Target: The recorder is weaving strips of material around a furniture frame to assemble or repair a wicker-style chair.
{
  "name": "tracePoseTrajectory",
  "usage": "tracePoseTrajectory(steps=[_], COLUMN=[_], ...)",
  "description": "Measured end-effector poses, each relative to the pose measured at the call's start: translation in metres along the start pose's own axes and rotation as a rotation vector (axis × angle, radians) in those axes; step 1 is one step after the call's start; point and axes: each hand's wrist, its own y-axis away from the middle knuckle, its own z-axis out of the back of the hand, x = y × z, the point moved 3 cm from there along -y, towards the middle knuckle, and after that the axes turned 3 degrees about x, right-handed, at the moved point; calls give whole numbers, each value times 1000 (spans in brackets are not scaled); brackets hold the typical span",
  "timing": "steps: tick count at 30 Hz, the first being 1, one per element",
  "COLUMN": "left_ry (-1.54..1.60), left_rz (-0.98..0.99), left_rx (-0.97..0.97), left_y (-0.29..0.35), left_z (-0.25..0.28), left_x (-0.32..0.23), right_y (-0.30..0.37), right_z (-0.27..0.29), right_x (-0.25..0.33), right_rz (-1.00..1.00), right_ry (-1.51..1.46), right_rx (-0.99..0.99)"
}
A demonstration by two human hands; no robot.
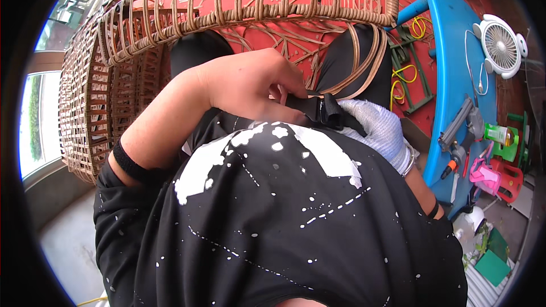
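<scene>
At my waist, against the patterned black shirt (273, 193), is a black strap (327, 111) with what looks like a buckle or loop in it. My bare left hand (250, 82) reaches in from the left, its fingers bent and closed on the strap's left part. On the right, my right hand (375, 125) wears a white knit glove and grips the strap's other end; its fingertips are partly hidden. Several loose rattan strands (367, 62) hang from the woven frame (244, 16) over my right thigh, ending close to the strap.
A tall woven rattan piece (85, 96) stands at the left. On the right, a blue table (441, 40) carries a white fan (501, 45), a grey power tool (459, 122) and other hand tools. Cane scraps litter the red floor (290, 45); a yellow cord (401, 79) lies by green metal bars.
</scene>
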Motion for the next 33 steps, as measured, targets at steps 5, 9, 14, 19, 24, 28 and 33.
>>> tracePoseTrajectory(steps=[5, 9, 14, 19, 24, 28, 33], left_ry=[-30, -34, -38, -36, 9, 18, -3], left_rz=[-67, -61, -96, -54, -33, -41, -59], left_rx=[-43, -122, -148, -113, -107, -112, -99], left_y=[-1, -1, -4, -4, -7, -8, -10], left_z=[-2, -6, -4, -2, -1, 0, 2], left_x=[0, 1, -2, -3, -4, -6, -8], right_y=[-3, -11, -11, -13, -15, -17, -21], right_z=[0, 5, -5, -7, -7, -1, -2], right_x=[-1, 3, -11, -15, -12, -8, -6], right_rz=[-43, -91, -41, -18, -27, 13, -8], right_ry=[-48, -102, -205, -227, -309, -200, -256], right_rx=[28, 71, 59, 59, 9, 8, 2])
